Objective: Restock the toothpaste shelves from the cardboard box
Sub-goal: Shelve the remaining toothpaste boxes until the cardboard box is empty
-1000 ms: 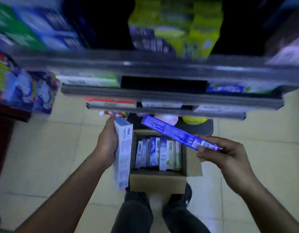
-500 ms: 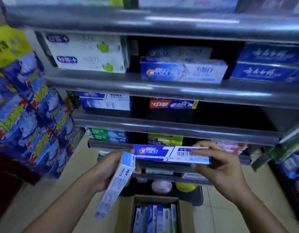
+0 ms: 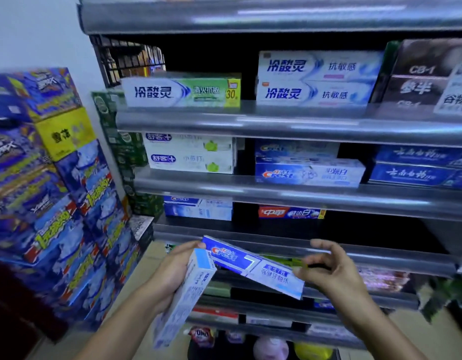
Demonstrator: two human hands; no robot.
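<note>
We are recording two hands, left hand (image 3: 170, 276) and right hand (image 3: 336, 274), and two held cartons, Crest carton (image 3: 240, 261) and pale-blue carton (image 3: 188, 294).

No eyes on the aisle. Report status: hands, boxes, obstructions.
Left hand grips pale toothpaste box, end down. Right hand pinches Crest box, tilted, in front of shelves. Nothing blocking the shelf fronts.

The held blue box (image 3: 250, 266) reads Crest, upper-shelf white boxes (image 3: 315, 79) 冷酸灵, the red box (image 3: 289, 213) 中華.
</note>
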